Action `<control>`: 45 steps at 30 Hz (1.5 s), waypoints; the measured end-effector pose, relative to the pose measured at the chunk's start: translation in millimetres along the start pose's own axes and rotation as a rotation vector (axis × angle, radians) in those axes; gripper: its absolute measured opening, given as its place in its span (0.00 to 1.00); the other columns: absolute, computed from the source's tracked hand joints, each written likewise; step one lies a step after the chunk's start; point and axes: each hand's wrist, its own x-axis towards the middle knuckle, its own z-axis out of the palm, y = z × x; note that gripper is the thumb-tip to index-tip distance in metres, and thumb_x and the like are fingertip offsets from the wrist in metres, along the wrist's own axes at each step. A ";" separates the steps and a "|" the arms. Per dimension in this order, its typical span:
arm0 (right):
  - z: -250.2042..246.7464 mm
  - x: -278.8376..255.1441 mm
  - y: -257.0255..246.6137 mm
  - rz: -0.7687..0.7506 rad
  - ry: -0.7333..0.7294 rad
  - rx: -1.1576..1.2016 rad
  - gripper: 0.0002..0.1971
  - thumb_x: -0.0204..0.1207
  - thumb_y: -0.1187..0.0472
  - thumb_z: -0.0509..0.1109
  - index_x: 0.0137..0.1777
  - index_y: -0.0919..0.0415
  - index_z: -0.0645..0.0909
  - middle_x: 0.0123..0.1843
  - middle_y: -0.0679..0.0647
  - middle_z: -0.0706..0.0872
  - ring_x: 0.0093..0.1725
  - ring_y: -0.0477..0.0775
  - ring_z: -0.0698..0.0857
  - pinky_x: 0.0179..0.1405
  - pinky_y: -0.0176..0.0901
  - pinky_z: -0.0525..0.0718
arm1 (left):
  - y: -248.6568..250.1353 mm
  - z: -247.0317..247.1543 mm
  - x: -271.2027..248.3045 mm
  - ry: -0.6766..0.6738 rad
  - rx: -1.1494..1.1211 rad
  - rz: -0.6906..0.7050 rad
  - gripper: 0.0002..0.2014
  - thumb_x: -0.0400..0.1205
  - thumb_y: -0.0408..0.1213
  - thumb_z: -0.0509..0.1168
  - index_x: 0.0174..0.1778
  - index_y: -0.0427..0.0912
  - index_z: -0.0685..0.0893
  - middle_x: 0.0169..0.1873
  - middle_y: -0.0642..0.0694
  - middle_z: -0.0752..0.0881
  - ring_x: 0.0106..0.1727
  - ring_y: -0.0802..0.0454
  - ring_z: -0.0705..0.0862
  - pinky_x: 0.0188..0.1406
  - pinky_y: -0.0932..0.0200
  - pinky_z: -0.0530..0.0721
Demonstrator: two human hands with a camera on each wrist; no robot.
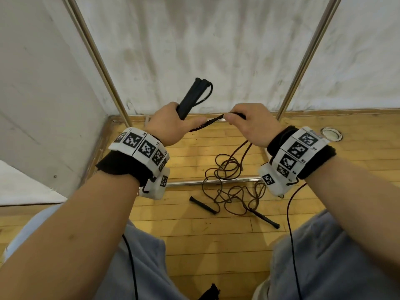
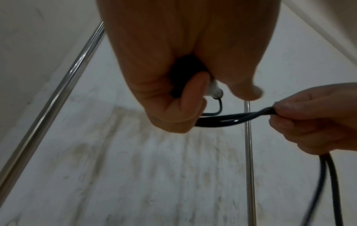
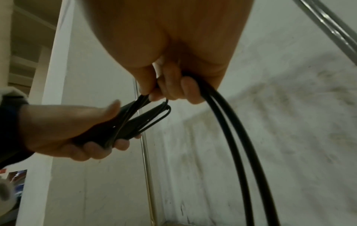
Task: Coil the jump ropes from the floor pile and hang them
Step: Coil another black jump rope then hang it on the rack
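My left hand (image 1: 173,122) grips the two black handles (image 1: 191,97) of a jump rope, held together and pointing up and away. The rope's doubled black cord (image 1: 211,122) runs from that hand across to my right hand (image 1: 249,124), which pinches it between thumb and fingers (image 3: 170,90). Below the right hand the two strands (image 3: 235,137) hang down toward the floor. In the left wrist view the cord (image 2: 231,119) spans the gap between both hands. A second rope lies in a tangled pile (image 1: 231,187) on the wooden floor, its black handles (image 1: 203,205) (image 1: 265,219) lying beside it.
A metal rack frames the space: slanted poles at left (image 1: 97,59) and right (image 1: 307,59), and a low crossbar (image 1: 212,181) near the floor. White walls stand behind and to the left. A round floor fitting (image 1: 331,133) sits at the right. My knees fill the lower corners.
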 end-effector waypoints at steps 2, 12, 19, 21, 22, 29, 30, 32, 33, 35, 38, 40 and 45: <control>-3.3 0.6 -1.7 0.014 0.011 -0.015 0.16 0.82 0.48 0.61 0.40 0.58 0.80 0.28 0.47 0.74 0.28 0.45 0.72 0.28 0.35 0.67 | 1.5 2.1 -1.8 -0.070 0.065 0.009 0.32 0.66 0.69 0.70 0.52 0.48 0.73 0.37 0.52 0.79 0.35 0.57 0.79 0.26 0.60 0.71; 3.1 -6.8 -35.9 -0.154 -0.117 0.086 0.09 0.83 0.58 0.62 0.43 0.59 0.80 0.29 0.42 0.75 0.29 0.31 0.75 0.30 0.22 0.69 | 8.4 36.7 -12.6 -0.185 0.400 0.066 0.18 0.74 0.41 0.65 0.60 0.46 0.73 0.40 0.49 0.81 0.36 0.50 0.81 0.32 0.54 0.80; -6.4 14.5 -4.8 0.072 -0.006 0.054 0.16 0.72 0.44 0.72 0.33 0.56 0.83 0.24 0.48 0.75 0.26 0.46 0.72 0.27 0.37 0.68 | 19.5 41.2 -19.6 -0.232 0.477 0.218 0.21 0.75 0.39 0.63 0.65 0.50 0.71 0.45 0.51 0.74 0.44 0.47 0.77 0.40 0.53 0.75; -10.0 17.5 1.5 0.108 -0.057 0.100 0.16 0.71 0.45 0.73 0.34 0.59 0.85 0.26 0.52 0.75 0.26 0.47 0.70 0.25 0.36 0.67 | 20.5 38.2 -21.4 -0.245 0.434 0.283 0.20 0.76 0.37 0.62 0.65 0.50 0.72 0.45 0.51 0.76 0.45 0.48 0.77 0.42 0.53 0.75; -12.3 18.3 3.6 0.124 -0.094 0.141 0.15 0.72 0.46 0.73 0.34 0.58 0.86 0.27 0.53 0.75 0.26 0.47 0.70 0.26 0.35 0.67 | 20.6 36.2 -22.5 -0.248 0.389 0.311 0.20 0.76 0.36 0.62 0.65 0.50 0.73 0.46 0.50 0.77 0.46 0.48 0.78 0.43 0.53 0.76; -18.3 15.2 16.4 0.186 -0.244 0.745 0.08 0.81 0.63 0.64 0.44 0.60 0.84 0.33 0.47 0.82 0.31 0.43 0.79 0.34 0.33 0.78 | 30.1 13.6 -37.1 -0.255 -0.158 0.276 0.17 0.70 0.35 0.64 0.54 0.55 0.79 0.40 0.51 0.84 0.43 0.50 0.82 0.42 0.50 0.80; -14.2 16.0 16.3 0.207 -0.215 0.810 0.09 0.81 0.65 0.63 0.45 0.59 0.85 0.36 0.49 0.82 0.32 0.44 0.78 0.30 0.33 0.77 | 32.4 11.6 -38.7 -0.247 -0.230 0.269 0.18 0.67 0.37 0.64 0.52 0.56 0.79 0.40 0.52 0.84 0.43 0.52 0.82 0.42 0.52 0.80; -4.4 17.5 15.2 0.234 -0.150 0.927 0.10 0.81 0.68 0.62 0.41 0.60 0.84 0.34 0.53 0.78 0.29 0.46 0.72 0.23 0.33 0.71 | 37.0 9.7 -39.1 -0.225 -0.359 0.242 0.19 0.64 0.39 0.64 0.51 0.53 0.80 0.38 0.55 0.83 0.42 0.54 0.81 0.43 0.54 0.78; 0.4 18.1 15.0 0.229 -0.131 0.964 0.10 0.79 0.69 0.62 0.40 0.60 0.82 0.30 0.52 0.76 0.27 0.45 0.69 0.21 0.33 0.68 | 38.9 9.6 -39.1 -0.218 -0.423 0.223 0.19 0.63 0.39 0.64 0.51 0.51 0.80 0.37 0.55 0.83 0.40 0.55 0.81 0.41 0.55 0.78; 10.1 18.0 14.4 0.208 -0.102 0.976 0.10 0.77 0.68 0.64 0.37 0.58 0.82 0.25 0.46 0.74 0.24 0.44 0.67 0.20 0.32 0.65 | 40.2 10.0 -38.5 -0.204 -0.541 0.177 0.22 0.66 0.36 0.65 0.57 0.50 0.78 0.35 0.56 0.83 0.32 0.63 0.79 0.33 0.59 0.74; 26.0 12.6 11.3 0.199 -0.049 0.888 0.11 0.78 0.60 0.66 0.37 0.51 0.88 0.23 0.43 0.74 0.23 0.43 0.68 0.20 0.33 0.66 | 40.5 10.6 -37.6 -0.167 -0.679 0.088 0.29 0.72 0.28 0.66 0.69 0.46 0.71 0.31 0.56 0.84 0.26 0.65 0.77 0.26 0.64 0.71; 35.7 7.6 7.1 0.199 -0.029 0.772 0.12 0.79 0.55 0.65 0.38 0.51 0.87 0.23 0.43 0.75 0.23 0.44 0.68 0.20 0.35 0.67 | 41.8 10.7 -37.4 -0.163 -0.787 0.047 0.23 0.69 0.27 0.65 0.60 0.47 0.75 0.32 0.51 0.83 0.25 0.59 0.75 0.19 0.65 0.69; 44.0 0.1 -5.7 0.109 0.059 0.386 0.17 0.83 0.54 0.60 0.35 0.58 0.82 0.24 0.44 0.76 0.24 0.40 0.71 0.28 0.36 0.69 | 40.6 8.1 -34.5 -0.195 -0.905 -0.070 0.18 0.72 0.17 0.61 0.54 0.40 0.77 0.34 0.44 0.82 0.26 0.53 0.74 0.16 0.64 0.68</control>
